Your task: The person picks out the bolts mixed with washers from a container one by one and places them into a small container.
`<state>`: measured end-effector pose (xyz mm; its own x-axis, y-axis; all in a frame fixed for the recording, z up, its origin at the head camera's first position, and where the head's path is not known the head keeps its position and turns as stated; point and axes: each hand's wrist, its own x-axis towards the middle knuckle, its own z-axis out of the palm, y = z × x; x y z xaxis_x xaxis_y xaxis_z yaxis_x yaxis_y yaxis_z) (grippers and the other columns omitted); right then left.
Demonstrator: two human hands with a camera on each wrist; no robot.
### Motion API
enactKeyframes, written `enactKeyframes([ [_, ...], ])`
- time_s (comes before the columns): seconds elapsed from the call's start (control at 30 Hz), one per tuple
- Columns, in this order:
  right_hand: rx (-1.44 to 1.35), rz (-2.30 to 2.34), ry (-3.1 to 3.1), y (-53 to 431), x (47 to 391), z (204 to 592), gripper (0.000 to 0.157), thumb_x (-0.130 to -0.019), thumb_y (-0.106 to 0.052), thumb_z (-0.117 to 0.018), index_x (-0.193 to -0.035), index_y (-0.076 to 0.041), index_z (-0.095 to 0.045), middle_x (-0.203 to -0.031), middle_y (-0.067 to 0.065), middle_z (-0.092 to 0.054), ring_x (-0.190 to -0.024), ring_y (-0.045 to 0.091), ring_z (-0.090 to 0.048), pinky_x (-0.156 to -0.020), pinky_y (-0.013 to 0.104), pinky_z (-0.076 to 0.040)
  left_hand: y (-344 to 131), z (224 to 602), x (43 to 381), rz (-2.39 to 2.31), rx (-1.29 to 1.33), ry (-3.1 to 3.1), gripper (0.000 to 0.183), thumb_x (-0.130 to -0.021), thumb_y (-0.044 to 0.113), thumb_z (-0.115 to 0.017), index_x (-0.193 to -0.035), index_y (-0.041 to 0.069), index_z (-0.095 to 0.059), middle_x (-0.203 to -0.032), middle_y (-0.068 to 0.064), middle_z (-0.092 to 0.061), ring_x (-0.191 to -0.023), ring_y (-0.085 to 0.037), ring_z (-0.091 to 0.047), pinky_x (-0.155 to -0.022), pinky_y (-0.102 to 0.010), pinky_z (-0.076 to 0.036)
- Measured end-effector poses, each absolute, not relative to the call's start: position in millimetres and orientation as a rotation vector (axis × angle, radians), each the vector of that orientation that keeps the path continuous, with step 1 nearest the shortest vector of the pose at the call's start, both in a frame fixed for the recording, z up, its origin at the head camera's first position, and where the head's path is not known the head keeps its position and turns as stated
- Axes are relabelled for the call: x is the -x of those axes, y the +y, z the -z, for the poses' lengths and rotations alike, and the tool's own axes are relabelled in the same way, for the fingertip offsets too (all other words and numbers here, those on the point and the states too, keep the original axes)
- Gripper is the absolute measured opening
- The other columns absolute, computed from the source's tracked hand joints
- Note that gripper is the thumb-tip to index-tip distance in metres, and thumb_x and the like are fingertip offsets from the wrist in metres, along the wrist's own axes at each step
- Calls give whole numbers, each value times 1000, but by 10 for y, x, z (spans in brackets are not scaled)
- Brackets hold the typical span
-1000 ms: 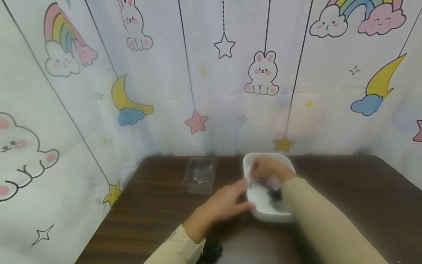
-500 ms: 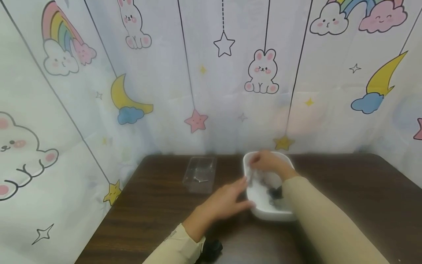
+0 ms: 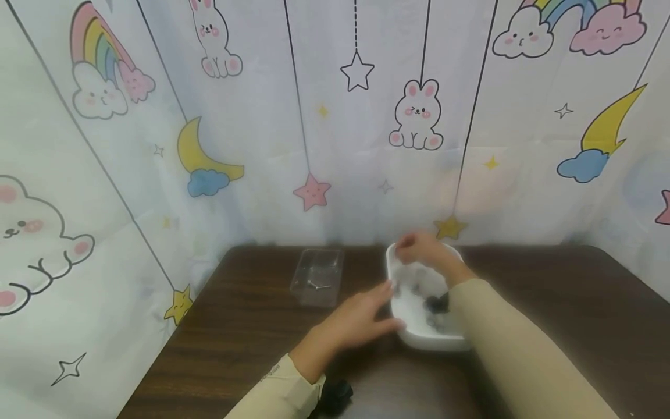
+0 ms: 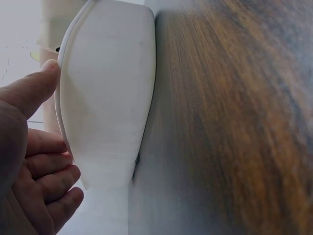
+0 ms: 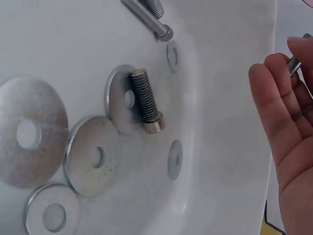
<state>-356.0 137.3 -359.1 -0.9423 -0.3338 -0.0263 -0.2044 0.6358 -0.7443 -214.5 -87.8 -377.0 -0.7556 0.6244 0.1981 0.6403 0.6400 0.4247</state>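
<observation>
My right hand (image 3: 425,253) is over the far left part of the white tub (image 3: 437,343). In the right wrist view, its thumb and fingers pinch a threaded bolt (image 5: 293,66), partly hidden by the fingers. Below it, inside the tub, lie several flat washers (image 5: 93,156), a socket-head bolt (image 5: 146,98) resting on one washer, and more bolts (image 5: 149,18) at the top. My left hand (image 3: 353,320) rests against the tub's left side. In the left wrist view, its thumb touches the rim and the loosely bent fingers (image 4: 56,183) lie along the wall.
A clear plastic box (image 3: 335,262) with small metal screws (image 3: 318,286) inside stands left of the tub on the dark wooden table (image 3: 251,331). A patterned curtain (image 3: 356,145) hangs behind the table. Something black (image 3: 335,398) sits by my left cuff.
My right hand has risen a little from inside the tub toward its far left rim. The left hand has stayed at the tub's side.
</observation>
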Motion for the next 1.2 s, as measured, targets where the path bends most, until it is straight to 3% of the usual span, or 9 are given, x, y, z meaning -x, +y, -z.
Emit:
enactKeyframes([
  [0.23,502,1351,2604,1325,3571,3541,46,-89,-9,-67,-134,-5,-58,-110,16,-67,-87,24,-68,-79,37,-61,-883,3768,2150,754,1067,-2834,73,-94,55,-57,-154,19,-35,-160,-1,-29,-143,-22,-37,-117,-40,-34],
  [0.33,490,1325,2617,1319,3579,3545,48,-89,-10,-67,-136,-6,-57,-113,16,-66,-81,22,-69,-75,35,-61,-876,3784,2162,751,1065,-2837,73,-94,55,-57,-154,20,-35,-160,0,-30,-143,-22,-38,-117,-40,-35],
  [0.6,497,1352,2613,1241,3504,3487,39,-87,-13,-71,-123,-1,-62,-112,16,-70,-87,22,-70,-81,35,-60,-865,3779,2167,738,1079,-2839,74,-94,56,-57,-154,18,-35,-160,-5,-31,-144,-23,-36,-117,-42,-34],
  [0.87,598,1422,2601,1036,3358,3349,36,-80,-21,-80,-110,-7,-66,-105,8,-71,-93,22,-68,-83,36,-58,-871,3804,2167,702,1070,-2847,76,-94,58,-55,-154,18,-34,-160,-4,-31,-143,-21,-38,-117,-40,-34],
  [1.2,612,1678,2365,790,3302,3321,34,-81,-6,-77,-109,4,-61,-98,14,-72,-84,22,-73,-81,39,-61,-970,3739,2153,705,1119,-2761,72,-95,51,-59,-154,18,-34,-157,-3,-39,-140,-19,-44,-116,-36,-37],
])
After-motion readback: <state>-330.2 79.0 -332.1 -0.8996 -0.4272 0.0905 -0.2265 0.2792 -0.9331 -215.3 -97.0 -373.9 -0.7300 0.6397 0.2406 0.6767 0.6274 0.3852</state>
